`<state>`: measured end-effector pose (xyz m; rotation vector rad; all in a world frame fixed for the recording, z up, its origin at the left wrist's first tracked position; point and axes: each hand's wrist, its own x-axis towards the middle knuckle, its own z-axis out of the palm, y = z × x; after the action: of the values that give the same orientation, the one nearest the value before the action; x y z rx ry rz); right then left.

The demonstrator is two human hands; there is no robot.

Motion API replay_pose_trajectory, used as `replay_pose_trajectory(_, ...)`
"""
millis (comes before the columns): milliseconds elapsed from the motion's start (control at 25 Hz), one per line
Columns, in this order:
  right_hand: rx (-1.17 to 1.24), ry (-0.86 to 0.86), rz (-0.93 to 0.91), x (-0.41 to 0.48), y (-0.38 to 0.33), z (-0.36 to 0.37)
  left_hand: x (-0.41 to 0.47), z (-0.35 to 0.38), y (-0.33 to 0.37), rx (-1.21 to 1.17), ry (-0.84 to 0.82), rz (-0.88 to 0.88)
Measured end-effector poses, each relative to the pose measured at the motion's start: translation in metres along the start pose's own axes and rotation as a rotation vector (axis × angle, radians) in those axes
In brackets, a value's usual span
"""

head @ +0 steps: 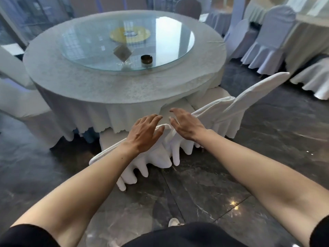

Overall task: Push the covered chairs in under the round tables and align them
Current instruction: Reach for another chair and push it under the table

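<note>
A round table [85,86] with a pale cloth stands ahead of me. Right below me a white-covered chair [153,157] has its seat tucked under the table's front edge. My left hand [144,132] hovers over the top of its back, fingers spread, perhaps touching the cloth. A second covered chair [213,111] stands beside it on the right, and my right hand [185,123] floats open above the near end of that chair's back. A third covered chair [254,97] stands further right, angled away from the table.
A glass turntable [89,43] on the table carries a dark ashtray [146,59] and a clear card stand [122,53]. More covered chairs [23,104] stand at the left. Another table with covered chairs [267,49] fills the right background. The floor [222,184] is dark marble.
</note>
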<state>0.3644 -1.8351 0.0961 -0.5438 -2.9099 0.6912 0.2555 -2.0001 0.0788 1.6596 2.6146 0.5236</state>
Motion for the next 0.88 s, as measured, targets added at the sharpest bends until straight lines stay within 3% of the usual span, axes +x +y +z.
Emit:
replay_pose_trajectory(480, -0.262, 0.338, 0.272, -0.075, 0.037, -0.139, 0.082, -0.033, 0.107, -0.071, 0.083, 0.424)
replay_pose_trajectory(880, -0.452, 0.535, 0.378, -0.139, 0.182, -0.266, 0.232, -0.027, 0.277, -0.057, 0.230, 0.712)
